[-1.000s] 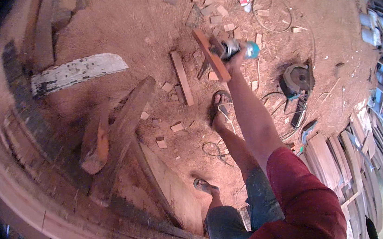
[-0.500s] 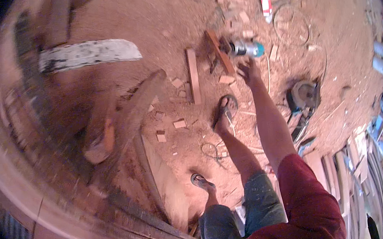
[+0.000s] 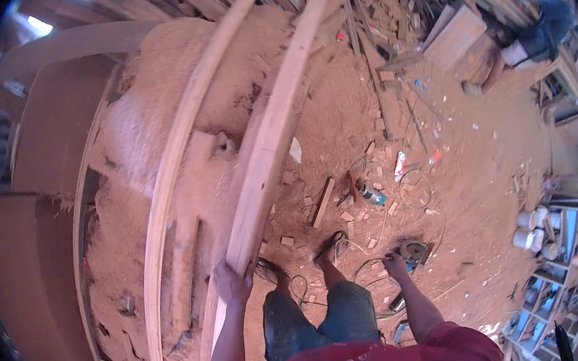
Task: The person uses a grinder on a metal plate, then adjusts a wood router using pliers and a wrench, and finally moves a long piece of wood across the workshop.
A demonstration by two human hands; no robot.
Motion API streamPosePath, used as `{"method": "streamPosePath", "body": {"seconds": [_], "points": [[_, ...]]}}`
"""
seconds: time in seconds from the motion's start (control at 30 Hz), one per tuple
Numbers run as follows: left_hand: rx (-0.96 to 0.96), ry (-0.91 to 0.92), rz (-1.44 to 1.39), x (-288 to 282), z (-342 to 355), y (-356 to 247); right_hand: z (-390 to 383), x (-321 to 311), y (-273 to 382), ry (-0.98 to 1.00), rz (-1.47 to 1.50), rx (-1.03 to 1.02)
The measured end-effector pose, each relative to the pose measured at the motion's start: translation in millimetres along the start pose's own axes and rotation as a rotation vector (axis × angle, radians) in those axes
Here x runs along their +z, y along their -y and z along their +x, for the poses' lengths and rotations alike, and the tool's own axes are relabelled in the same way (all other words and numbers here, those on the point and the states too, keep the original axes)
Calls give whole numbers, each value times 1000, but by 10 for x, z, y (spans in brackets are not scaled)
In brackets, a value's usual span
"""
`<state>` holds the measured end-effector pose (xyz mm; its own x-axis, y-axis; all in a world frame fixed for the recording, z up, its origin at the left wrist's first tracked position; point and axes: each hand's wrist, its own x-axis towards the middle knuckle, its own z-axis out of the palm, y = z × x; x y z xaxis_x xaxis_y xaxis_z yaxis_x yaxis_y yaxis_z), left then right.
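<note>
At the lower left, my left hand [image 3: 231, 283] grips the edge of a long pale wooden beam [image 3: 263, 156], which runs away from me toward the top. My right hand [image 3: 395, 266] hangs in the air to the right, its fingers loosely apart and nothing visible in them. In the picture it lies beside a circular saw [image 3: 415, 252] on the floor. Farther off, a teal and grey power tool [image 3: 373, 195] lies on the ground next to a short reddish-brown wood piece [image 3: 353, 185].
A second long curved beam [image 3: 173, 166] runs left of the first. Wood offcuts [image 3: 322, 201] and a looped cable [image 3: 417, 189] lie on the sawdust-covered floor. Another person [image 3: 535, 38] is at the far right. Shelving with containers [image 3: 541, 298] stands at the right.
My view has risen and widened, bringing the long beams in. My right hand has drawn back from the teal power tool, which stays on the floor. My left hand now grips the beam.
</note>
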<state>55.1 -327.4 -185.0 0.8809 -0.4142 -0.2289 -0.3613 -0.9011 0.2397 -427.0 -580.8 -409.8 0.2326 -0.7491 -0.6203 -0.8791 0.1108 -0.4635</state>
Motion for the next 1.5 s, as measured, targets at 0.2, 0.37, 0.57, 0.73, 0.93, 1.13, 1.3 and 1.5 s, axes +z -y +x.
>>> {"method": "streamPosePath", "body": {"seconds": [0.2,0.37,0.57,0.73,0.93,1.13,1.3,1.5], "points": [[109,56,11,-27,38,164,-883,-154,1522,-67,-137,-353],[161,113,-44,-137,-64,506,-1607,10,2668,26,-80,-427],[146,52,-342,-324,-909,1536,-1967,186,3195,74,-109,-698],[-27,222,-135,-1051,-1896,2357,-1367,482,3535,-125,-331,-926],[-165,164,-131,-1718,-2559,2600,-992,172,5211,-291,-678,-1082],[-220,226,-58,-1987,-2711,2479,-482,255,5802,-171,-1198,-1458],[-265,255,-81,-1937,-2804,2444,-285,387,6162,295,-1462,-1443],[-291,237,-97,-1906,-2857,2439,41,550,6084,338,-1319,-1595]]}}
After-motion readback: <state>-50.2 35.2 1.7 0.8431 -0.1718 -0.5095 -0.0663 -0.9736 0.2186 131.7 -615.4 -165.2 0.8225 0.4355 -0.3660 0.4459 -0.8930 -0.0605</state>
